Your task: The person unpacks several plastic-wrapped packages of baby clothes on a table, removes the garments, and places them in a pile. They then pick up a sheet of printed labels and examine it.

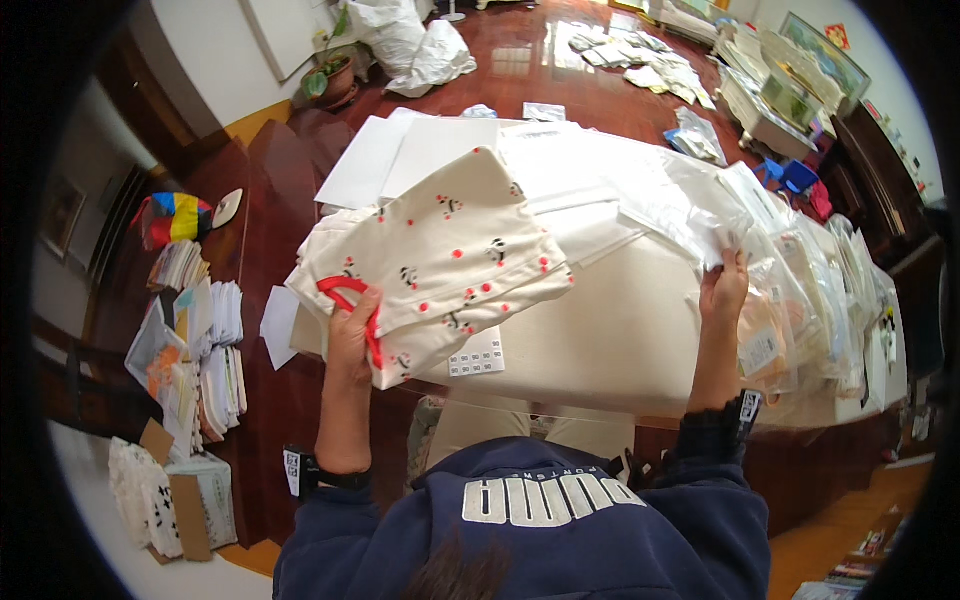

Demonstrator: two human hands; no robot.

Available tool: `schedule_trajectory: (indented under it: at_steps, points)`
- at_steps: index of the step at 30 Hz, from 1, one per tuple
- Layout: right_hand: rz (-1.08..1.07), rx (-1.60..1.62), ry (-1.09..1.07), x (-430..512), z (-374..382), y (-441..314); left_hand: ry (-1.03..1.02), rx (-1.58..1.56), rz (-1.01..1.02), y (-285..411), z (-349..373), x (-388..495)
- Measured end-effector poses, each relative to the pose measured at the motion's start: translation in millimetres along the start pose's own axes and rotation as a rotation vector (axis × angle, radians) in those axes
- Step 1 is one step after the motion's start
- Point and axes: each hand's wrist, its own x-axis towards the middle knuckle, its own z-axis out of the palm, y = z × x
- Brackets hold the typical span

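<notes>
A folded cream garment (442,262) with a panda and red-dot print is raised over the left part of the table (615,322). My left hand (354,330) grips it at its red neckline trim. Farther right, my right hand (724,281) has its fingers closed on the edge of a clear plastic bag (705,210), which lies over white sheets or flat bags. Below the garment, partly covered by it, lies a white sticker sheet (480,352) with printed numbers. Pale fabric, stacked, shows behind the garment at its left.
White boards (442,146) lie along the table's far edge. Bagged garments (817,292) are piled at its right end. Stacks of folded fabric (225,382) and a cardboard box (193,517) stand at the left. White sacks (412,52) and scattered packets (645,60) are on the floor beyond.
</notes>
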Motion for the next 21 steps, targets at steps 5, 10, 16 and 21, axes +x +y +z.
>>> schedule_trajectory:
  at_steps: [5, 10, 16, 21]
  points:
    - [0.132, 0.273, -0.186, 55.0, 45.4, 20.9, -0.017, -0.072, -0.033, -2.5, 18.5, -3.0]
    - [0.410, -0.036, -0.558, 4.0, 76.4, 25.8, -0.104, 0.015, -0.072, -7.3, 32.9, -7.5]
    - [0.629, -0.404, -0.878, -91.3, 75.2, 24.8, -0.272, 0.184, -0.133, -16.1, 53.2, -2.7]
    - [0.694, -0.407, -0.774, -120.1, 52.5, 27.4, -0.228, 0.259, -0.276, -18.3, 66.1, 2.7]
